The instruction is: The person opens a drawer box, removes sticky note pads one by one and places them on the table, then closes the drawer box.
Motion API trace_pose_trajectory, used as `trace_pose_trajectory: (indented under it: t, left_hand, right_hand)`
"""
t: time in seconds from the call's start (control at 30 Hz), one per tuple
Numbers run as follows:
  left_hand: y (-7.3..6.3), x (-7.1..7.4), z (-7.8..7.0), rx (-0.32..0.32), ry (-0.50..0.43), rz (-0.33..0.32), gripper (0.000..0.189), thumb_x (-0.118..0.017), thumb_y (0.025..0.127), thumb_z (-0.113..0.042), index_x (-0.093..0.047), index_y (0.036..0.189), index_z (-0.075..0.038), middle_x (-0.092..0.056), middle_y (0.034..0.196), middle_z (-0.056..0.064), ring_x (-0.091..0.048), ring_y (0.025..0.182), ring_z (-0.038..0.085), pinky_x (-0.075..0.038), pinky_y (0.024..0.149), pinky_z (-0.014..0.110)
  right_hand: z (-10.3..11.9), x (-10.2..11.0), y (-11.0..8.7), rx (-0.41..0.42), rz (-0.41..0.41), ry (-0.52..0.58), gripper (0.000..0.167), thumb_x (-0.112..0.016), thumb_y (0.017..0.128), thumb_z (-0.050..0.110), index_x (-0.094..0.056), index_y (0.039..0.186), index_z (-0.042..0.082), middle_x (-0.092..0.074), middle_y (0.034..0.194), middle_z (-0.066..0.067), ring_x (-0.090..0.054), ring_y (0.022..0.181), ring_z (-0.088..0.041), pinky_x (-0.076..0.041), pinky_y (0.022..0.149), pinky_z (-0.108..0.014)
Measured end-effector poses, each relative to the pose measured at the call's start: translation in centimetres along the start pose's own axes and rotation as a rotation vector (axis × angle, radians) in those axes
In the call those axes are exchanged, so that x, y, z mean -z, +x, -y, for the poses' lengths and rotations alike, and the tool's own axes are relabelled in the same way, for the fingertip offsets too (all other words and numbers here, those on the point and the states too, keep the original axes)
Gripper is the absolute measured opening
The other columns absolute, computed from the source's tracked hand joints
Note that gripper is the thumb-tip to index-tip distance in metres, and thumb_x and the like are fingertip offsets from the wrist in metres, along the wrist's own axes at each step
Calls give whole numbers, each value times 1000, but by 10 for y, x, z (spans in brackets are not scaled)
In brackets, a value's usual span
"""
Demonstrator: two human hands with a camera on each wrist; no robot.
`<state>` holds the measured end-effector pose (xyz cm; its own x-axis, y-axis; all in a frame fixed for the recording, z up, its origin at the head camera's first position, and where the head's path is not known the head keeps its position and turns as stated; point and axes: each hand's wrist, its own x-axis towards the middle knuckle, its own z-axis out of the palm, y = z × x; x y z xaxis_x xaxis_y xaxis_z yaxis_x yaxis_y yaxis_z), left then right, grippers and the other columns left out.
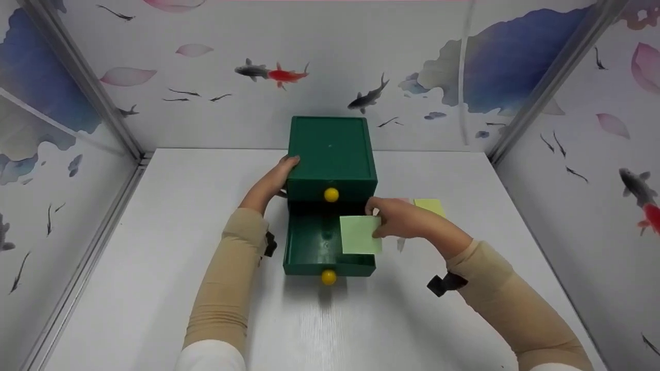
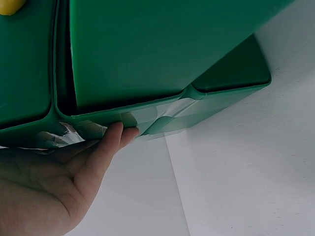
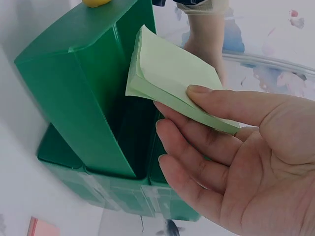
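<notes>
A green drawer cabinet (image 1: 330,147) with yellow round knobs stands in front of me, one drawer (image 1: 309,245) pulled out toward me. My right hand (image 1: 405,219) pinches a pale green sticky note pad (image 1: 357,235) over the right side of that drawer. In the right wrist view, the thumb lies on top of the pad (image 3: 172,69) and the other fingers are beneath it. My left hand (image 1: 276,180) rests against the cabinet's left side, thumb at the top edge. Extended fingers (image 2: 106,147) touch the taped side wall in the left wrist view.
A yellow sticky note pad (image 1: 429,206) lies on the white table (image 1: 443,319) beyond my right wrist. Beside it is a pink pad (image 3: 44,228), mostly hidden by my hand in the head view. Printed wall panels (image 1: 330,31) enclose the back and sides.
</notes>
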<state>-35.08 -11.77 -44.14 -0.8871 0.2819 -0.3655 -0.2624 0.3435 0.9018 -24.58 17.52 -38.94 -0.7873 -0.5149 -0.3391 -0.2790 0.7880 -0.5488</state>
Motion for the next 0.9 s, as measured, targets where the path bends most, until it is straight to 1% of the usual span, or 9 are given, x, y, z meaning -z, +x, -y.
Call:
trace_pose_trajectory:
  t: [0.1,0.27,0.47,0.6,0.77,0.9]
  left_hand:
    - [0,0,0,-4,0,0,84,-28,94,-63,5,158,-18,-29,149,24,-40,127,40,-35,102,54]
    - [0,0,0,-5,7,0,84,-27,94,-63,5,158,-18,-28,150,24,-40,127,40,-36,101,54]
    - [-1,0,-1,-9,3,-10,84,-27,95,-62,5,158,-17,-28,150,24,-41,126,40,-37,100,53]
    - [-1,-1,-1,-12,6,-3,83,-27,95,-61,5,158,-17,-28,150,23,-41,125,39,-37,100,53]
    - [-1,0,-1,2,13,1,84,-27,94,-63,6,158,-19,-30,149,23,-42,125,38,-37,100,53]
    - [-2,0,-2,-7,19,0,83,-26,95,-64,4,158,-19,-30,149,22,-42,124,38,-38,99,52]
  right_hand:
    - [-5,2,-4,-9,1,66,32,-69,89,2,-49,114,6,-63,105,-12,-61,84,-24,-53,76,-36]
    - [-15,5,-11,-21,-14,133,32,-63,93,0,-45,118,6,-58,112,-17,-62,81,-24,-55,73,-35]
    - [-27,7,-21,-18,-30,222,30,-55,97,-1,-39,122,6,-52,121,-21,-63,85,-27,-57,69,-38]
    - [-38,8,-25,-40,-39,246,33,-53,99,-1,-36,127,5,-50,123,-23,-64,87,-28,-57,69,-39]
    - [-56,9,-28,-65,-49,256,36,-50,99,-1,-33,131,2,-52,116,-24,-64,85,-28,-57,66,-39]
    - [-70,9,-29,-74,-71,274,38,-49,99,-2,-31,133,2,-52,113,-26,-64,85,-30,-57,65,-40]
